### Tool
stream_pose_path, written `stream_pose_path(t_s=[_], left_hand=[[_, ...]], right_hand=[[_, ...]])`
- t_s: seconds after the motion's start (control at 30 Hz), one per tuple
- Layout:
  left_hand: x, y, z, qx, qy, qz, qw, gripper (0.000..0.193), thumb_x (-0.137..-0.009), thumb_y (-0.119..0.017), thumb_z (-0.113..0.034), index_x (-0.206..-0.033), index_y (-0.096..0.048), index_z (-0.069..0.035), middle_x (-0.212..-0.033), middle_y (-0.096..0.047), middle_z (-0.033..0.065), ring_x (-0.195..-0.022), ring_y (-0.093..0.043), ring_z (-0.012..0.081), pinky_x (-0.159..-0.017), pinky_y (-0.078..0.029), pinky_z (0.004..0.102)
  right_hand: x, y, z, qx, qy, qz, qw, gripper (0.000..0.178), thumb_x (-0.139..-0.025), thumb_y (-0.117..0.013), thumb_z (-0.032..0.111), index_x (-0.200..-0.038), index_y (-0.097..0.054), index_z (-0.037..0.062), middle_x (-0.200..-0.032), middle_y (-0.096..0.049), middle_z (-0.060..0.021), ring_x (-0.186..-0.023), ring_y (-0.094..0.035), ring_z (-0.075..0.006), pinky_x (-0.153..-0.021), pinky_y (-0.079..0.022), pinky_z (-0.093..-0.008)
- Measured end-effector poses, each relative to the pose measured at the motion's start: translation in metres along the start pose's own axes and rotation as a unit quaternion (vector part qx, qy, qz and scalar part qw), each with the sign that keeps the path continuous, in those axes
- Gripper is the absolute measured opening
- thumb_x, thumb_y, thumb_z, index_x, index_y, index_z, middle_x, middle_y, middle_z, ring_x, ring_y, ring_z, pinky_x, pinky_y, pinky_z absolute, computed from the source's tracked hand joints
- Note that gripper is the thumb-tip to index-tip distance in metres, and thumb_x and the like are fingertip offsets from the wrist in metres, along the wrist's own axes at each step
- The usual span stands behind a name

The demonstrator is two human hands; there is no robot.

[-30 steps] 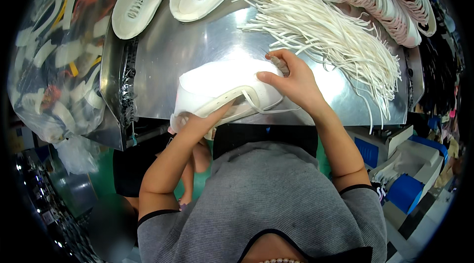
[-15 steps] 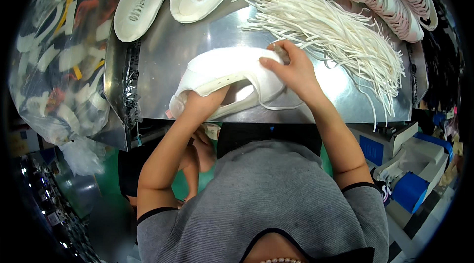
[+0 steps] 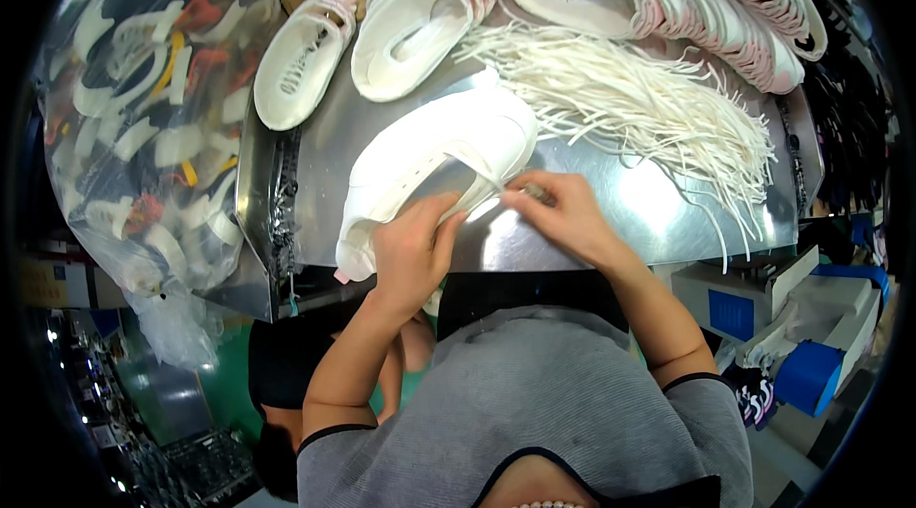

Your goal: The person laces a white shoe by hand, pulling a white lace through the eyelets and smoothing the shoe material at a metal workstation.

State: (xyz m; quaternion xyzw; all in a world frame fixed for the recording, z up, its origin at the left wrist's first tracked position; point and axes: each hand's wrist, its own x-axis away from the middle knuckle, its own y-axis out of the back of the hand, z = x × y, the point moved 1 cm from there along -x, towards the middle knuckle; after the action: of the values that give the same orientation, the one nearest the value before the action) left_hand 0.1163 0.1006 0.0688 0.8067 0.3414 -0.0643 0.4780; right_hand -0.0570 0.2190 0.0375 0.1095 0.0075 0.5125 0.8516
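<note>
Two bare hands work at a white shoe upper (image 3: pixel 439 136), which lies aslant near the front edge of a shiny metal worktop (image 3: pixel 329 165), its rounded toe pointing up and to the right and its opening facing the person. The left hand (image 3: pixel 417 246) is at the near side of the upper, its grip nearly closed on the near edge, thumb and fingers bent close together; the fingertips are partly hidden. The right hand (image 3: pixel 558 212) is just beside the front part of the upper, its grip narrowed to a pinch of thumb and forefinger on a white lace (image 3: pixel 474 163), which runs from the row of eyelets across the opening to the fingertips. Something small and greyish shows between the fingers of this hand, too blurred to identify.

Behind the upper, a loose heap of white laces (image 3: pixel 649 107) spreads toward the right side of the worktop. At the back left, a single pale upper (image 3: pixel 303 64) stands next to a short nested stack of uppers (image 3: pixel 405 31); longer nested rows (image 3: pixel 682 7) with pink edges fill the back right. At the far left hangs a clear plastic bag (image 3: pixel 157 126) of white, orange and yellow scraps. Below the worktop on the left is another person in dark clothing (image 3: pixel 291 360); on the right stands grey and blue equipment (image 3: pixel 809 379).
</note>
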Motion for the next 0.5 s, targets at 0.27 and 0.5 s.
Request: stream_pose_path(t_s=[0.27,0.5], left_hand=[[-0.013,0.043,0.010,-0.039,-0.018,-0.106,0.993,0.014,-0.082,-0.070,-0.003,-0.095,-0.066,-0.001,-0.079,-0.066,0.0151,-0.068,-0.065,0.0309,-0.061,-0.049,0.0347],[-0.055,0.076,-0.013,0.113,0.058,-0.095,0.987,0.017,-0.087,-0.068,-0.003,-0.102,-0.064,0.004,-0.086,-0.065,-0.0003,-0.078,-0.057,0.0081,-0.070,-0.046,0.0225]], right_hand=[[0.022,0.000,0.005,0.136,0.170,0.099,0.971,0.021,-0.087,-0.070,0.024,-0.087,-0.068,0.0028,-0.068,-0.056,-0.0096,-0.059,-0.054,-0.0233,-0.055,-0.041,-0.0358],[0.143,0.085,-0.015,0.261,-0.029,0.174,0.949,0.012,-0.077,-0.070,0.009,-0.088,-0.069,0.0040,-0.083,-0.059,-0.0114,-0.077,-0.060,-0.0282,-0.067,-0.047,-0.0360]])
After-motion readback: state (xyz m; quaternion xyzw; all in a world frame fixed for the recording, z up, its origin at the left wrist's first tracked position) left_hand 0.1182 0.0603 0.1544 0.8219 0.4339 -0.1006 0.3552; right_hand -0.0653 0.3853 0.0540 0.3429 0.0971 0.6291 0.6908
